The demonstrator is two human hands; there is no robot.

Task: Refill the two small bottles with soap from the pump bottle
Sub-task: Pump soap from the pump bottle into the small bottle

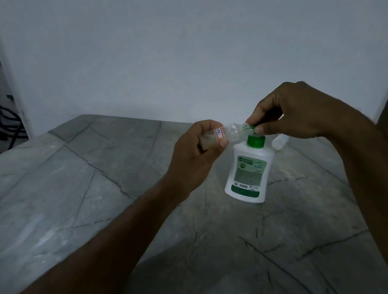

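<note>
Left hand (197,151): fingers and thumb curled round a small clear bottle (221,134), held on its side above the bench, its mouth pointing toward the pump nozzle.
Right hand (291,114): thumb and forefinger pinched on the green pump head (254,129) of the soap bottle; whether it is pressing down cannot be told.
Small clear bottle: carries a white sticker with red edging and blue marks; its neck meets the nozzle tip, though the exact contact is blurred. Contents look clear, and the fill level cannot be read.
Pump bottle (248,171): white body, green collar and green base band, printed label facing the camera; it stands on the bench just below both hands.
Second small bottle (280,142): pale and translucent, on the bench just behind and to the right of the pump bottle, partly hidden by the right hand; cap and contents unclear.
Bench (93,187): grey veined stone slab against a white wall.
Progress, as judged: the first bottle is at the filling step; the second appears still to be done, so roughly half or more of the task remains.
</note>
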